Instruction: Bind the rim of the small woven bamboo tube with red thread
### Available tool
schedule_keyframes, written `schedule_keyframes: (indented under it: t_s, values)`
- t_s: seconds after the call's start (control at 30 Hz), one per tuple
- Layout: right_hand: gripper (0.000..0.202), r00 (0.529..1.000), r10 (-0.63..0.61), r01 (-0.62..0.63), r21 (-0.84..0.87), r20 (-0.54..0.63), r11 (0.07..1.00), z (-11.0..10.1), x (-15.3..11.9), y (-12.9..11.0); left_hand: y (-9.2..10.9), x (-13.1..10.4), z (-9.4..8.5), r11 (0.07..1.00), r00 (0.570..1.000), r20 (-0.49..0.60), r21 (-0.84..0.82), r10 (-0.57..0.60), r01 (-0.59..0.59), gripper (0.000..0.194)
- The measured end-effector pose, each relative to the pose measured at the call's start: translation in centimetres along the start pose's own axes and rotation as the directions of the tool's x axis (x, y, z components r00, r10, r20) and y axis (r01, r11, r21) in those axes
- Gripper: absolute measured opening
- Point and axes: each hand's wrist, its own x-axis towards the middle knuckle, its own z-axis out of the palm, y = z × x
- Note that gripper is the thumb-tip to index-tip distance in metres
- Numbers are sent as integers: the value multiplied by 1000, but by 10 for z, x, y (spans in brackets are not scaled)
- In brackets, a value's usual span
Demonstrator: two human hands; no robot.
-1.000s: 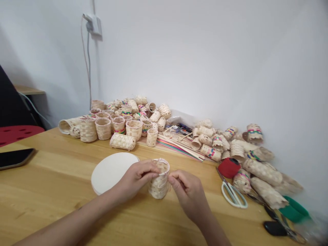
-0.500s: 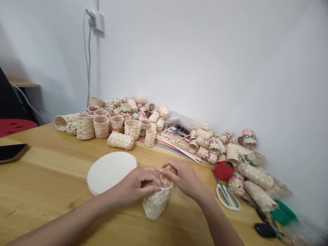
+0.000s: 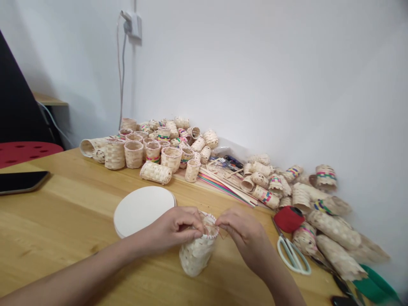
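A small woven basket (image 3: 196, 254) stands tilted on the wooden table, its rim partly wrapped with red thread. My left hand (image 3: 183, 225) pinches the left side of that rim between thumb and fingers. Just right of the rim, my right hand (image 3: 237, 227) is closed, its fingertips pinched on the red thread (image 3: 222, 232), which runs to the basket's opening. Behind my left hand lies a round white disc (image 3: 143, 210).
Woven baskets (image 3: 134, 154) crowd the back left, beside coloured strips (image 3: 225, 187). On the right are more baskets (image 3: 334, 223), a red thread spool (image 3: 289, 219), scissors (image 3: 293, 255) and a green ring (image 3: 376, 287). A phone (image 3: 22, 182) lies at left.
My right hand has moved from over the basket's opening to the right of its rim, with red thread now visible. My left hand stays on the rim. The view has shifted slightly left.
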Motion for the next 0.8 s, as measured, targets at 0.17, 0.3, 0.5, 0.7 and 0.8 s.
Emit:
schedule_keyframes:
  t_s: [0.17,0.3,0.5,0.7,0.8]
  values:
    - [17,999,31,-30,-27,27,999,2,0,0,1,0,0,1000,1000,17,0,23,-23,21]
    - [18,996,29,-29,0,83,1000,4,0,-1,-1,-1,0,999,999,18,-8,40,-40,24]
    - [19,994,24,-25,5,106,1000,5,-1,0,-4,-2,0,1000,999,26,-11,28,-28,22]
    - [21,991,24,-28,28,130,999,5,0,-1,-3,-1,0,999,999,33,6,32,-32,29]
    - [23,992,26,-32,48,122,998,5,3,-2,-3,-1,0,999,999,35,17,29,-29,31]
